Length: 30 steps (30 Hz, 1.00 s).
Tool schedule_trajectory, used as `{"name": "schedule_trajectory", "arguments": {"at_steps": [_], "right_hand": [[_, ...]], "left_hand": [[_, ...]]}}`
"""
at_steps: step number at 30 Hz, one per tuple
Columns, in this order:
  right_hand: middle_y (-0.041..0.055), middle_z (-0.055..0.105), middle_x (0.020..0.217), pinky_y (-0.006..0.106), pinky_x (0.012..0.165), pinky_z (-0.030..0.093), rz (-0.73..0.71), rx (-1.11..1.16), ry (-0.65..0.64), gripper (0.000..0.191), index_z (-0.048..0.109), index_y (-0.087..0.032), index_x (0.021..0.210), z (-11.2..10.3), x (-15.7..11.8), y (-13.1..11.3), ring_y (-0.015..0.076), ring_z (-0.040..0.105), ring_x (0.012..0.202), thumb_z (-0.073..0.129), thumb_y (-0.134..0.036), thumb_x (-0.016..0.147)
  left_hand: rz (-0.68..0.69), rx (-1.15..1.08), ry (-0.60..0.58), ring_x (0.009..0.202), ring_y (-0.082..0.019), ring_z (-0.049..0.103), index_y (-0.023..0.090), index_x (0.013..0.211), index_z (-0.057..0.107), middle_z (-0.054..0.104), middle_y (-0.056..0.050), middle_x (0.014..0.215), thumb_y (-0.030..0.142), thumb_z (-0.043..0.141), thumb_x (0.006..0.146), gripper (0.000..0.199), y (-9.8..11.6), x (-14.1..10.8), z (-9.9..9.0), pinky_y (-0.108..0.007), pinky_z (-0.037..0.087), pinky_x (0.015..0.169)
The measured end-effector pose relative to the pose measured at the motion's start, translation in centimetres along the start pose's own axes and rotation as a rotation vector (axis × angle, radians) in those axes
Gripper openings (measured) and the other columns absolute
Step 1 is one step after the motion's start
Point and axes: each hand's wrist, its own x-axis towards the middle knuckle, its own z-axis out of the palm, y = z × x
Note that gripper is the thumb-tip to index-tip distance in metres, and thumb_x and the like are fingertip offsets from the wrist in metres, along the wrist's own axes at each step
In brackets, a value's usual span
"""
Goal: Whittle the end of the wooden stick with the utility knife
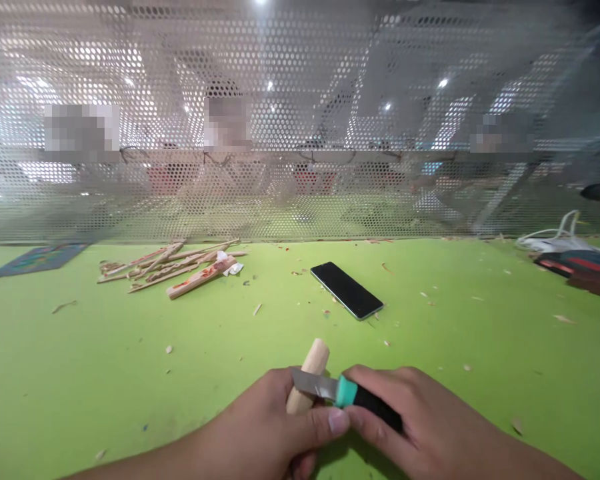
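Observation:
Low in the middle of the head view, my left hand (285, 427) is closed around a short, pale wooden stick (316, 357), whose rounded end points up and away from me. My right hand (405, 413) grips a carving knife (347, 391) by its black and turquoise handle. The knife's blade lies across the stick, pointing left, close to my left fingers. My left thumb is stretched toward the handle and meets or nearly meets my right thumb. The lower end of the stick is hidden in my left hand.
A black smartphone (347, 290) lies beyond my hands on the green table (105, 380). Several carved sticks (155, 263) are piled at the back left, near a dark mat (35, 259). A power tool (585, 263) rests at right. A perforated screen (290, 167) borders the back.

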Motion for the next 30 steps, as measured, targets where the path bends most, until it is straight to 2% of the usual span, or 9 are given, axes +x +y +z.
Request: {"name": "schedule_trajectory", "arguments": {"at_steps": [4,7,11,14,17,18,21,25,30], "right_hand": [[0.0000,0.065,0.071,0.030,0.054,0.024,-0.027,-0.046,-0.005,0.046,0.056,-0.023,0.085,0.1,0.0,0.0,0.0169,0.052,0.057,0.044,-0.064,0.104],[0.0002,0.067,0.071,0.030,0.052,0.023,-0.001,-0.069,0.000,0.047,0.056,-0.023,0.083,0.4,-0.1,-0.5,0.0175,0.055,0.056,0.043,-0.063,0.104],[0.0010,0.069,0.073,0.031,0.052,0.025,-0.012,-0.120,0.052,0.045,0.057,-0.023,0.085,1.0,-0.2,-0.8,0.0186,0.059,0.056,0.042,-0.060,0.106],[0.0027,0.070,0.072,0.029,0.050,0.031,0.032,-0.104,0.131,0.050,0.059,-0.023,0.089,0.7,0.2,0.4,0.0199,0.062,0.056,0.035,-0.063,0.106],[0.0024,0.064,0.058,0.027,0.042,0.033,0.265,-0.058,0.242,0.064,0.063,-0.021,0.096,-0.6,0.8,2.3,0.0207,0.060,0.045,0.025,-0.072,0.104],[0.0014,0.063,0.055,0.027,0.040,0.032,0.316,-0.075,0.294,0.064,0.064,-0.021,0.102,-1.1,0.9,2.8,0.0212,0.059,0.044,0.027,-0.073,0.103],[-0.0026,0.057,0.051,0.027,0.041,0.031,0.262,-0.104,0.401,0.054,0.063,-0.023,0.095,-2.0,0.6,2.7,0.0180,0.054,0.040,0.034,-0.067,0.105],[-0.0023,0.062,0.058,0.027,0.047,0.036,0.183,-0.096,0.364,0.047,0.058,-0.025,0.084,-1.6,-0.3,1.1,0.0171,0.059,0.049,0.037,-0.059,0.108],[0.0020,0.068,0.069,0.028,0.052,0.036,0.137,-0.137,0.221,0.045,0.060,-0.024,0.091,-0.8,-0.3,1.0,0.0199,0.063,0.058,0.037,-0.059,0.108]], "left_hand": [[0.060,-0.003,-0.064,0.039,-0.006,0.038,0.020,0.086,0.054,0.047,0.009,0.049,0.073,0.074,0.079,0.058,-0.3,0.3,-0.4,-0.015,0.032,0.038],[0.038,-0.017,-0.035,0.037,-0.007,0.036,0.021,0.087,0.053,0.045,0.010,0.045,0.074,0.077,0.075,0.059,-0.2,0.4,-0.3,-0.016,0.031,0.036],[0.015,-0.025,0.000,0.034,-0.007,0.033,0.022,0.085,0.051,0.041,0.012,0.043,0.071,0.076,0.078,0.056,0.1,0.1,0.2,-0.017,0.033,0.035],[0.011,0.016,0.061,0.035,-0.007,0.034,0.022,0.088,0.049,0.040,0.012,0.045,0.077,0.061,0.086,0.056,0.4,-0.5,0.6,-0.017,0.034,0.037],[0.005,0.195,0.082,0.041,-0.005,0.038,0.019,0.086,0.051,0.046,0.008,0.051,0.076,0.055,0.091,0.057,0.6,-0.9,0.8,-0.016,0.034,0.042],[0.002,0.235,0.089,0.043,-0.005,0.038,0.019,0.085,0.051,0.047,0.008,0.052,0.075,0.055,0.091,0.057,0.7,-0.9,0.8,-0.016,0.034,0.042],[0.002,0.190,0.123,0.041,-0.006,0.037,0.021,0.087,0.048,0.043,0.010,0.052,0.075,0.051,0.093,0.055,0.9,-0.9,0.7,-0.017,0.035,0.040],[0.019,0.159,0.132,0.042,-0.006,0.039,0.021,0.090,0.047,0.043,0.010,0.057,0.069,0.054,0.094,0.049,1.1,-0.8,0.7,-0.018,0.036,0.040],[0.062,0.146,0.144,0.053,-0.006,0.042,0.019,0.100,0.049,0.044,0.008,0.070,0.062,0.066,0.091,0.047,0.9,-0.9,0.8,-0.019,0.036,0.048]]}}
